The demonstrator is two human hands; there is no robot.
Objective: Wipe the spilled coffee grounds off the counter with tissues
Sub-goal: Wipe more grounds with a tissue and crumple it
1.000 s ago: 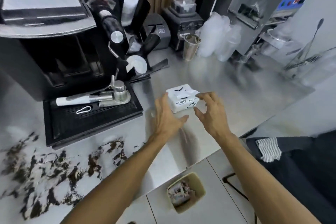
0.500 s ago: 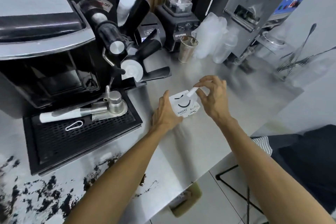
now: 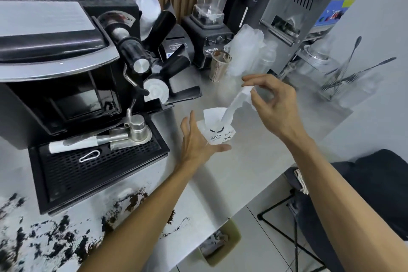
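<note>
A: Your right hand (image 3: pixel 273 104) pinches the top of a tissue (image 3: pixel 231 108) between thumb and forefinger. The other fingers hang loosely curled and touch nothing.

B: And the tissue runs in a stretched strip from that pinch down into the slot of the pack (image 3: pixel 218 136).

A: Your left hand (image 3: pixel 194 139) grips the pack, with the thumb curled across its near edge and the palm against its left side. I cannot tell how the fingers behind it lie.

B: The pack is over the middle of the counter (image 3: pixel 254 161), just right of the drip tray (image 3: pixel 99 168). I cannot tell whether it rests there or is lifted.

A: The grounds (image 3: pixel 134 200) lie well apart from it. They are spread over the counter's near left, in front of the tray and beside your left forearm.
</note>
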